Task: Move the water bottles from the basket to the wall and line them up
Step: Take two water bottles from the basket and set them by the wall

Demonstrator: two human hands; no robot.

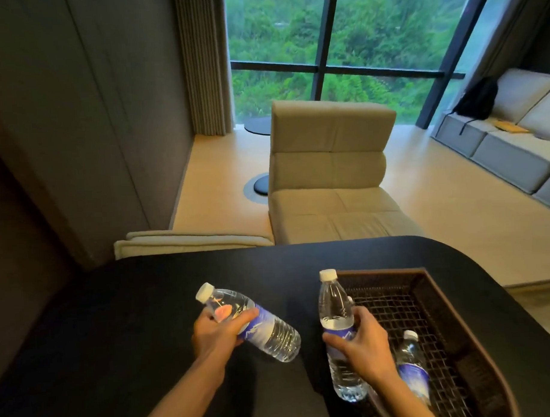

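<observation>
My left hand grips a clear water bottle with a white cap and blue label, tilted with its cap pointing up-left above the black table. My right hand holds a second water bottle nearly upright, at the left rim of the brown woven basket. A third bottle lies inside the basket, just right of my right wrist. The dark wall stands to the left of the table.
A beige lounge chair stands beyond the table's far edge, with a folded cushion to its left. A grey sofa with a black bag runs along the right. A large window fills the back.
</observation>
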